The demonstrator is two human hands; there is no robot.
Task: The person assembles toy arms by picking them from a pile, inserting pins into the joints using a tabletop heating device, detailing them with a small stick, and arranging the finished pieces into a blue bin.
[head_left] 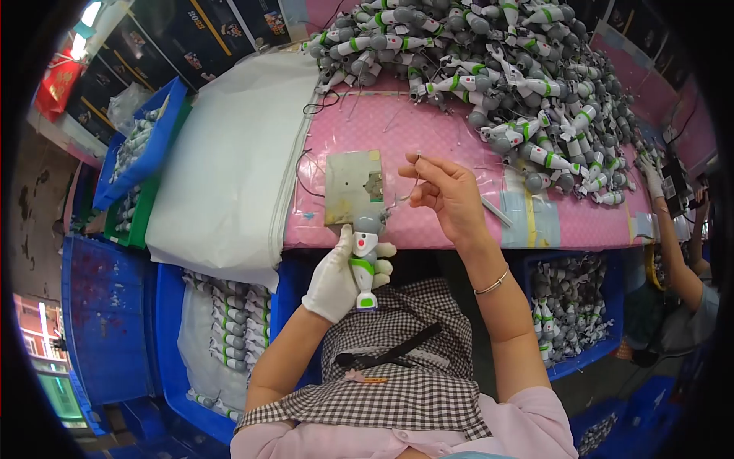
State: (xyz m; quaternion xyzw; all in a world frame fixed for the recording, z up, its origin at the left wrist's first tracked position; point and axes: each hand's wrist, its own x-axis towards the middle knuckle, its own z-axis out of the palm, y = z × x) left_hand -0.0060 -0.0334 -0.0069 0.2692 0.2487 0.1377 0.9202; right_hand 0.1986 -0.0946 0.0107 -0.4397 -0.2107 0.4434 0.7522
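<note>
My left hand (334,279), in a white glove, is wrapped round a white, grey and green toy part (365,264) at the table's front edge. The part stands roughly upright, its grey round end at the top. My bare right hand (446,196) is to the right and slightly higher, its fingers pinched on a thin wire (415,182) near the part's grey end. Just behind the toy part, a square metal plate (348,183) with a dark notch lies on the pink table cover (436,141).
A large heap of similar parts (527,84) covers the table's back right. White sheeting (229,153) lies at left. Blue bins (172,344) of parts stand below the table on both sides. A co-worker's arm (677,245) reaches in at far right.
</note>
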